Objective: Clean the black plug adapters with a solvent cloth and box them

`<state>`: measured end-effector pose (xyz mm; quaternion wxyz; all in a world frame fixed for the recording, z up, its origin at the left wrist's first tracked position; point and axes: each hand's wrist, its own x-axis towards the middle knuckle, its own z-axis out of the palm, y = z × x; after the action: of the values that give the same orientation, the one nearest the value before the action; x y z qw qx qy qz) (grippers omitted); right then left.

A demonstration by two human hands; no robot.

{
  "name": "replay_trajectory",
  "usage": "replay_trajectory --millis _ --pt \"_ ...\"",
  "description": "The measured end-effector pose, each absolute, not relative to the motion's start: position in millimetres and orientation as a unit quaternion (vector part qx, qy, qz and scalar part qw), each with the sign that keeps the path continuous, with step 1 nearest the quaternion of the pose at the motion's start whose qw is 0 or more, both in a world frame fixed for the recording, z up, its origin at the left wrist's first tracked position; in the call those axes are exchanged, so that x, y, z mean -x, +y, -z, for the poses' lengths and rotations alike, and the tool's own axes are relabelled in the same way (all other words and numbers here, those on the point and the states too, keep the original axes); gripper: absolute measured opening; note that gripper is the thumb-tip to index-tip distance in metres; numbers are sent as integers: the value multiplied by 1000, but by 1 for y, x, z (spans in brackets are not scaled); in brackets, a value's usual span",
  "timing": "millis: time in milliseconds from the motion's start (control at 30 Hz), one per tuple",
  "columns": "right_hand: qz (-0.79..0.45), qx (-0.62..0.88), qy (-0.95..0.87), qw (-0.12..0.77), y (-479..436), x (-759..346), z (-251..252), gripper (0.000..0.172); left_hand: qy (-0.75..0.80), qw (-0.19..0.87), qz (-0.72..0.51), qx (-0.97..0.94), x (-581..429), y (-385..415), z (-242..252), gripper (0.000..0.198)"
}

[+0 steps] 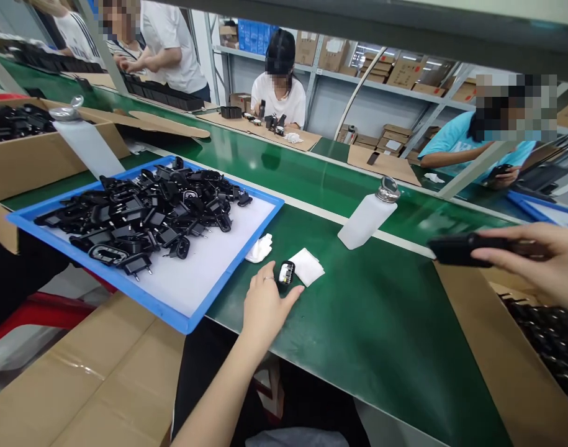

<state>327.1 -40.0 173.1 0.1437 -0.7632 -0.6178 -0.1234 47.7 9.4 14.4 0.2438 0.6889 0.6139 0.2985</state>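
Observation:
My left hand (pixel 267 301) rests low over the green tabletop, thumb and fingers spread. Between their tips stands a small black casing (pixel 286 273) with white and metallic parts showing inside; whether I touch it is unclear. Beside it lie a folded white cloth (pixel 308 267) and a crumpled white wipe (pixel 259 248). At the right edge, my right hand (pixel 539 254) pinches a black power adapter (pixel 455 249), blurred, above a cardboard box (pixel 470 323). Many black plug adapters (pixel 144 211) are heaped in a blue-rimmed tray (pixel 218 292) to the left.
A white pump bottle (pixel 368 217) stands past the cloth, and another bottle (pixel 88 146) behind the tray. An open carton (pixel 55 155) of black parts sits far left. Rows of black pieces (pixel 551 335) fill the right box. Several people work across the green bench (pixel 274 161).

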Motion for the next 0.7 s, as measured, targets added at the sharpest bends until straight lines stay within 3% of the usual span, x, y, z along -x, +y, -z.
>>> replay_trajectory --millis 133,233,400,567,700 --pt "179 880 -434 68 -36 -373 -190 59 607 190 -255 -728 -54 17 -12 50" --pt "109 911 -398 10 -39 -408 -191 46 591 185 -247 -745 -48 17 -8 44" --pt "16 948 -318 -10 -45 -460 -169 28 540 245 -226 -773 -26 23 6 45" --pt "14 945 -324 -42 -58 -476 -151 31 483 250 -236 -805 -16 17 12 42" --pt "81 907 -409 -58 -63 -465 -149 20 481 239 -253 -805 -18 13 10 37"
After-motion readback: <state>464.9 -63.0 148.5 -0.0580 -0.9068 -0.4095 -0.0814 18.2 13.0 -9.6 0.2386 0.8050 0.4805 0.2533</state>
